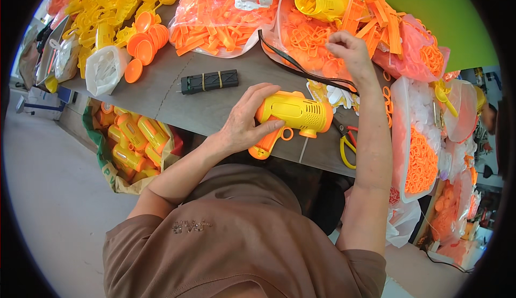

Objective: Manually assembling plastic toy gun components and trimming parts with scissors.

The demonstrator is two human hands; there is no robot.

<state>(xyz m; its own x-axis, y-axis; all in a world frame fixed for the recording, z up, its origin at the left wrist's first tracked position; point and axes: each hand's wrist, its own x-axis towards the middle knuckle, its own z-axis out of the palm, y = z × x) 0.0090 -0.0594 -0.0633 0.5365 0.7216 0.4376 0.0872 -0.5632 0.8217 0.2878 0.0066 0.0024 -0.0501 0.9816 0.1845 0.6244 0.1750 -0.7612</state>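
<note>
My left hand (248,116) is closed around the rear of a yellow and orange toy gun (294,111) at the table's near edge. The gun lies sideways, its perforated round front to the right, and its orange handle (264,145) points toward me. A small orange ring shows by the trigger. My right hand (349,53) is raised over an open clear bag of orange rings and small parts (307,40). Its fingers are curled together; anything between them is too small to make out. White gloves (339,97) lie partly hidden behind my right forearm.
A black ridged bar (209,81) with bands and a tool with red and yellow handles (346,142) lie on the table (161,72). Piles of yellow parts (115,2) and orange cups (144,45) stand behind. A bag of assembled toys (131,142) sits left, a bin of rings (421,161) right.
</note>
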